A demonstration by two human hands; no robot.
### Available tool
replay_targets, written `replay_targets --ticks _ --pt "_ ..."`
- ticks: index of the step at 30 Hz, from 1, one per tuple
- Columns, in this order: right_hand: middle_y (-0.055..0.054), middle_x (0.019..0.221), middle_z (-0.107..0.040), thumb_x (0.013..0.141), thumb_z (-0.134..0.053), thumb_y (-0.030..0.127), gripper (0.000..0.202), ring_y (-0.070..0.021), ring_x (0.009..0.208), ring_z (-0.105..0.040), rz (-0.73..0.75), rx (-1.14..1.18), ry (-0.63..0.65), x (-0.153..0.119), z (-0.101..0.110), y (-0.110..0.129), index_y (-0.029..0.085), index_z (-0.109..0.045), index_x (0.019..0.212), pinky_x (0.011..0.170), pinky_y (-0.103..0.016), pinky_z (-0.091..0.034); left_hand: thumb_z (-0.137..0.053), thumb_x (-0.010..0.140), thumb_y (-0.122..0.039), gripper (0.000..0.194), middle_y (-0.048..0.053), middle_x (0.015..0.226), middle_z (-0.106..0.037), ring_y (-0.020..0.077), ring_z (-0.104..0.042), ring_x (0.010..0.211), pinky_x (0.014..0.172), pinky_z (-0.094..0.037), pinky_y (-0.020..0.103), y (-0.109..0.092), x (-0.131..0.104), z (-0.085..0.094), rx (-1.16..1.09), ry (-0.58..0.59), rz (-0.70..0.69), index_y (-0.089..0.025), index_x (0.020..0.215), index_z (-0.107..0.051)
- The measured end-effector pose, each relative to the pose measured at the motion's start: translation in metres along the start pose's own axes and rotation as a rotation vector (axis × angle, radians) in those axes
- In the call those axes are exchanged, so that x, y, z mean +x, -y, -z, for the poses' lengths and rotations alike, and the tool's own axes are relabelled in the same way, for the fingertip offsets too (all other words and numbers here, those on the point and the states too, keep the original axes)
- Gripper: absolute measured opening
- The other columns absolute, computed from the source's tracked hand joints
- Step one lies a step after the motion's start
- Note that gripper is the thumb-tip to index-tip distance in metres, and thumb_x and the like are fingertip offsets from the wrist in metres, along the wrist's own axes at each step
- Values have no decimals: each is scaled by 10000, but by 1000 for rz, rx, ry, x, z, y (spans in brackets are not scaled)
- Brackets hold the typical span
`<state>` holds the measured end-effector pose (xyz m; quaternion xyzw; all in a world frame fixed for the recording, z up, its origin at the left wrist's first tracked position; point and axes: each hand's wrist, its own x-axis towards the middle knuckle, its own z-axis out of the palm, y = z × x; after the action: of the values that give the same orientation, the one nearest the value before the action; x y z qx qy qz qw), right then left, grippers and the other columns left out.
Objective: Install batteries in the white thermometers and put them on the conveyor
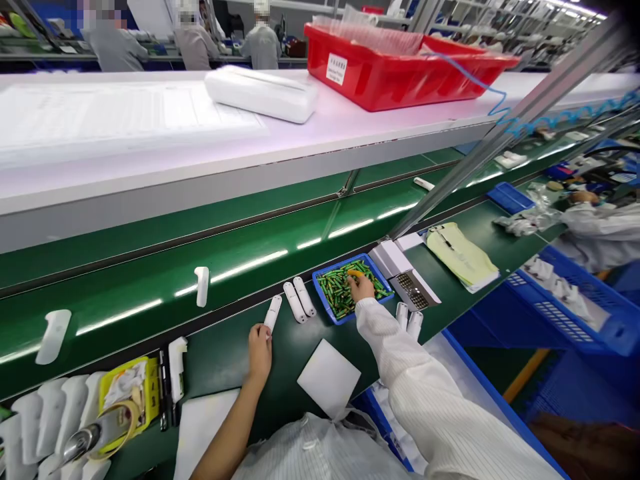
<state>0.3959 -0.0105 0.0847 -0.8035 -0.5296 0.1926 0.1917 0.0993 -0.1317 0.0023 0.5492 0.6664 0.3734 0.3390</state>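
Note:
My left hand (260, 348) is closed round the lower end of a slim white device (273, 312) at the bench's back edge. My right hand (361, 287) reaches into a blue tray (331, 315) filled with small green parts (340, 293). Its fingers are bent down among the parts, and an orange-yellow piece shows at the fingertips; what they pinch is too small to make out. Two white devices (299, 300) lie side by side between my left hand and the tray. A white square pad (329, 377) lies nearer my body.
A green conveyor (150, 293) carrying white parts runs behind the bench, below a white shelf with a red bin (390, 73). Left are a yellow basket (151, 393) and white shells; right, a slanted metal post (480, 153) and yellow papers (460, 253). People are beyond.

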Motion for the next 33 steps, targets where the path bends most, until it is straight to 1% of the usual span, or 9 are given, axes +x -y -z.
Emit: replay_targets --ticks 6,10,15,17,20,22,24,28,33 --pt "-17 822 -611 914 -501 387 287 -98 606 -558 89 419 106 -44 24 44 134 -569 1033 557 -255 -493 -652 707 -364 552 68 1029 -602 213 -556 952 888 -421 372 -36 -3 76 -322 -255 68 -227 1215 -487" --pt "25 630 -547 866 -465 424 322 -82 424 -397 219 651 258 -106 36 89 156 -555 1020 440 -243 -386 -441 850 -493 432 29 931 -562 124 -550 755 711 -474 264 -94 -15 114 -731 -341 86 -249 1204 -490" --pt "23 655 -517 789 -601 398 242 -104 544 -476 495 829 437 -211 57 139 198 -579 923 526 -240 -397 -489 854 -345 264 9 770 -485 68 -422 552 490 -402 177 -170 -37 147 -1525 -244 156 -187 1041 -590" --pt "20 630 -529 830 -594 361 169 -103 544 -477 755 769 396 -244 63 150 192 -587 833 537 -240 -379 -423 888 -317 252 15 769 -483 70 -421 550 491 -408 178 -190 -47 153 -1582 -255 146 -183 1020 -591" --pt "3 616 -555 912 -508 334 247 -111 549 -454 1170 483 133 -272 63 157 180 -576 732 544 -263 -318 -377 910 -319 265 22 786 -494 71 -418 552 498 -416 182 -205 -62 158 -1568 -275 118 -181 999 -586" --pt "-10 634 -568 949 -438 323 300 -123 564 -442 1303 295 30 -278 62 158 178 -564 719 544 -280 -282 -400 901 -326 242 23 790 -503 72 -421 553 494 -413 181 -209 -70 161 -1519 -278 76 -183 977 -581" --pt "-4 656 -574 942 -456 335 247 -125 585 -455 1252 231 143 -279 64 159 182 -563 779 559 -274 -292 -453 878 -341 204 16 778 -501 71 -421 546 483 -405 178 -212 -77 164 -1479 -237 11 -192 953 -571" --pt "66 611 -490 829 -630 353 196 -94 546 -429 821 389 649 -278 74 163 201 -508 812 532 -222 -308 -545 829 -398 214 -6 742 -477 61 -403 533 466 -391 159 -216 -88 169 -1485 -77 -80 -216 943 -544" --pt "48 682 -498 828 -593 318 146 -91 559 -414 721 541 787 -279 78 164 204 -504 847 529 -222 -328 -520 846 -389 205 -12 745 -456 51 -409 541 470 -388 143 -214 -91 170 -1547 -72 -3 -208 942 -519"
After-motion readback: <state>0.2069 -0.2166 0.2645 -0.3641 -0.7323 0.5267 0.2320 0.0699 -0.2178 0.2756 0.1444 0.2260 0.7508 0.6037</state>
